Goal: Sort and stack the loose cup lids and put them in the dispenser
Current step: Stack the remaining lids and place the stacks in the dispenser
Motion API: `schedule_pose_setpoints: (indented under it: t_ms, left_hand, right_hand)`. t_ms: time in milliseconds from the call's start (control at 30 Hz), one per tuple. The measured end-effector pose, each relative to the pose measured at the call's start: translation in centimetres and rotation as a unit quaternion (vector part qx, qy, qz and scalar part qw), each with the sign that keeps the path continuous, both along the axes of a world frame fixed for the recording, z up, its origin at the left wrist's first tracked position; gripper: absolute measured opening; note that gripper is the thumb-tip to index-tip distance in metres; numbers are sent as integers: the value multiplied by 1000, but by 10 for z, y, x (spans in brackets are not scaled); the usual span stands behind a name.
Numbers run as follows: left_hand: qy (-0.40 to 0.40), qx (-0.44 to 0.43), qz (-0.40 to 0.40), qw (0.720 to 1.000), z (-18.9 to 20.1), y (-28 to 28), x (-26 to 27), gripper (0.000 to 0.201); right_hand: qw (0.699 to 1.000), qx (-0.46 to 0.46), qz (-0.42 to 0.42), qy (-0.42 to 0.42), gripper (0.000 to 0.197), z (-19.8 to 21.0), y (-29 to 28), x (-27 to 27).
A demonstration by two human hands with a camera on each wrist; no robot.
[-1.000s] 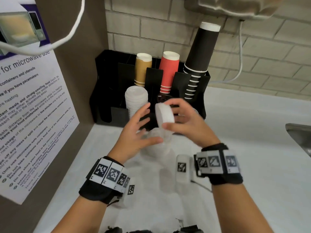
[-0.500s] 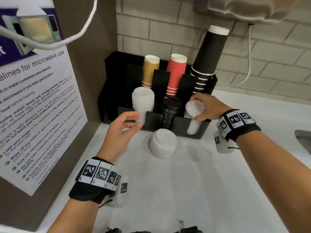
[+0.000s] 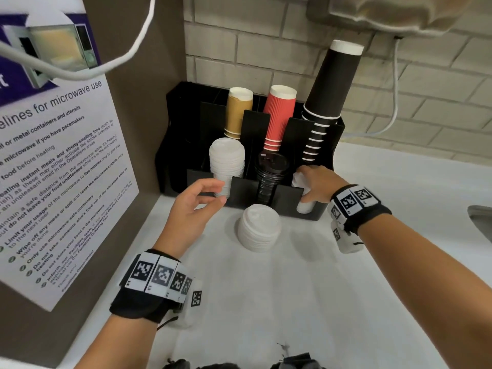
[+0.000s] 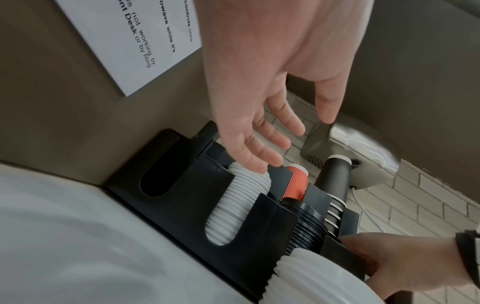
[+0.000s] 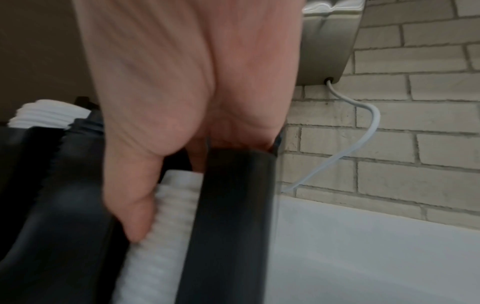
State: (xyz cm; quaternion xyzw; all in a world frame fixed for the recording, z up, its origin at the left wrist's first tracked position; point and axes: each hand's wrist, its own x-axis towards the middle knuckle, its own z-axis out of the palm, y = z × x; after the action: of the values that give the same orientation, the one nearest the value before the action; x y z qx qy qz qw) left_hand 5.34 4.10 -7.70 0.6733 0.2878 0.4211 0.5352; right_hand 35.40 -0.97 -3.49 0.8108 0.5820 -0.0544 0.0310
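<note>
- Loose stack of white lids (image 3: 259,227): on the counter, just before the dispenser (image 3: 241,187).
- Your left hand (image 3: 192,209): fingers loosely spread, holding nothing, near the left lid column (image 3: 227,163).
- Your right hand (image 3: 316,186): thumb and fingers curled round the small white lids (image 5: 158,222) in the right front slot; fingertips hidden.
- Poster (image 3: 53,166): reads "microwave use"; left edge cut off.

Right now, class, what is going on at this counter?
A person is loading white cup lids into a black dispenser. The right hand grips a lid stack in the right front slot. The left hand hovers open, holding nothing. Another stack of white lids waits on the counter.
</note>
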Motion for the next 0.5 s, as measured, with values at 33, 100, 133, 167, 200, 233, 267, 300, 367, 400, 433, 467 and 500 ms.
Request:
schedule_pose_setpoints:
  t_ms: [33,100,133,167,200,233,267,300,367,400,433,467,500]
  left_hand:
    - [0,-1,-2,1000,-1,1,0,27]
    - [-3,-2,-5,1000,-3,2,0,27]
    - [-4,-1,-6,1000,-3,3,0,27]
    - [-6,-1,-6,1000,-4,4,-1,26]
    - [-7,-2,-6,1000,-4,4,-1,26]
    - [-7,-2,-6,1000,-4,5,-2,26]
    - [-7,-2,-6,1000,-4,5,-2,25]
    - [-7,-2,-8,1000,-5,5,-2,25]
    - [-8,-2,-12,1000,-5,5,-2,25]
    - [-9,-2,-14,1000,-6,5,-2,25]
    - [-10,-2,-15,1000,-6,5,-2,25]
    - [-9,-1,-16,1000,-6,5,-2,25]
    - [-8,-2,-16,1000,-7,5,-2,25]
  right_hand:
    - [1000,-7,4,-25,67,-4,-1,-2]
    - [996,-43,1,-80,77,-14,-4,-4]
    - [992,-69,-4,-107,86,-19,-6,-5]
    - [987,-95,-6,-131,94,-22,-8,-6]
    - [982,-118,-4,-147,102,-22,-8,-8]
    - [979,-137,-3,-152,108,-21,-8,-9]
    - [976,-157,-6,-149,113,-17,-7,-10]
    - [975,-175,-11,-138,116,-12,-6,-11]
    - [979,-180,-22,-94,116,0,-7,-15]
    - [986,-154,-22,-65,113,6,-8,-17]
    - [994,-100,-13,-36,107,11,-11,-20]
    - [1000,-22,3,-9,99,14,-15,-25]
    - [997,66,25,23,88,15,-19,-30]
